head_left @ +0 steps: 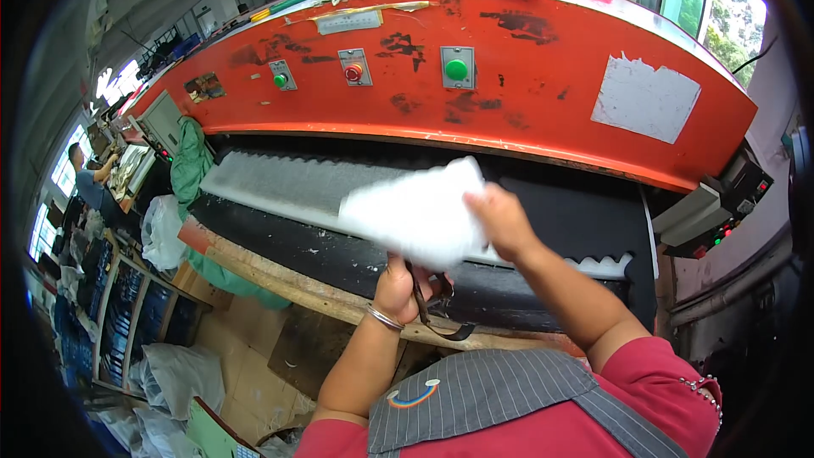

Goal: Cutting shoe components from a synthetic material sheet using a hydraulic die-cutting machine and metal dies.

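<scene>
My right hand [502, 222] grips the upper right corner of a white, soft-looking sheet [411, 212], smeared by motion, above the machine bed. Just below the sheet's lower edge, my left hand [398, 293] is closed around a thin dark curved strip [424, 301], which looks like the band of a cutting die. The strip loops out to the right of that hand. Beneath lies a long grey-white sheet of material [280, 182] with a scalloped far edge, resting on the black bed [288, 242]. A wavy-edged white offcut [604, 266] lies at the right.
A red press beam [398, 97] with green buttons and a red button spans the far side. A wooden edge [288, 284] runs along the bed's front. Green cloth [192, 161] and a plastic bag [161, 233] hang at the left. Another person [93, 178] works far left.
</scene>
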The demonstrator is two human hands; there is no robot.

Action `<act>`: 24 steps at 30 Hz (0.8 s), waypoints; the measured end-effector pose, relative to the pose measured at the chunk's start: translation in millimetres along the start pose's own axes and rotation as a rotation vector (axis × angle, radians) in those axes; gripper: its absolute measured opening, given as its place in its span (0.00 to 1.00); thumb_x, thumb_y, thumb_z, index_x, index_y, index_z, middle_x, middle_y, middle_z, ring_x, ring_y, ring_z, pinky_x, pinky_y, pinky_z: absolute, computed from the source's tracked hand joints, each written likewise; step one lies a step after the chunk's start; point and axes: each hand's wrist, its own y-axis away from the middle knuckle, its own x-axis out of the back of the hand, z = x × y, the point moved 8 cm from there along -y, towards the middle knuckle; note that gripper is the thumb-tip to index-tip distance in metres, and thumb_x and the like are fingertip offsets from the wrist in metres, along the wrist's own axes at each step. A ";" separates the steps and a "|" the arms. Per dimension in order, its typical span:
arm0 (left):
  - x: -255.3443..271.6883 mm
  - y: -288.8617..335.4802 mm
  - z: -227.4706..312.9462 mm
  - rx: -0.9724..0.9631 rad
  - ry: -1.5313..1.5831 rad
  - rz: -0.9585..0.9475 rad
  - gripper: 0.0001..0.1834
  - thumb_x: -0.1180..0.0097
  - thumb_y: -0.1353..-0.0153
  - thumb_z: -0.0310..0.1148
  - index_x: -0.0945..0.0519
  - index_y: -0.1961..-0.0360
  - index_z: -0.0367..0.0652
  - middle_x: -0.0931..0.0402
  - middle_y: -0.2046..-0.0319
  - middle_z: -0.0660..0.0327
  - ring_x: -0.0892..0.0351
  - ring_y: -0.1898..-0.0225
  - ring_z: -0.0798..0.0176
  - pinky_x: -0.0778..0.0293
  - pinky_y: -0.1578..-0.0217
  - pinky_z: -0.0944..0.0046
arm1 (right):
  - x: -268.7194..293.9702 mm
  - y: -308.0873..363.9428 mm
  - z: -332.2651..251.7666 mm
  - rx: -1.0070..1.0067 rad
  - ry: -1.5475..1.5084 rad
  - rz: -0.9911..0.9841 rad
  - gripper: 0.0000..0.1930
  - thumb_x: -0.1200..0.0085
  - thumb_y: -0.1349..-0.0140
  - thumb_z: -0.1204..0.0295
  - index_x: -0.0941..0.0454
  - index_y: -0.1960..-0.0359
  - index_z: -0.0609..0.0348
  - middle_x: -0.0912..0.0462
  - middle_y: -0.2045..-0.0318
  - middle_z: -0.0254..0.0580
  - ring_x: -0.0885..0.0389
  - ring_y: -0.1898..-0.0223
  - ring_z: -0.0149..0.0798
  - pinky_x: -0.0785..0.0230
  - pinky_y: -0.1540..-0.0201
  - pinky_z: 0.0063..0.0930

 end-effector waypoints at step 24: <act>102.6 43.4 19.7 -0.162 0.339 0.471 0.39 0.72 0.43 0.73 0.31 0.44 0.57 0.32 0.68 0.59 0.32 0.68 0.59 0.30 0.62 0.48 | 61.0 43.4 -2.0 0.049 0.527 -0.283 0.19 0.37 0.45 0.56 0.26 0.75 0.60 0.27 0.80 0.35 0.30 0.73 0.27 0.34 0.69 0.26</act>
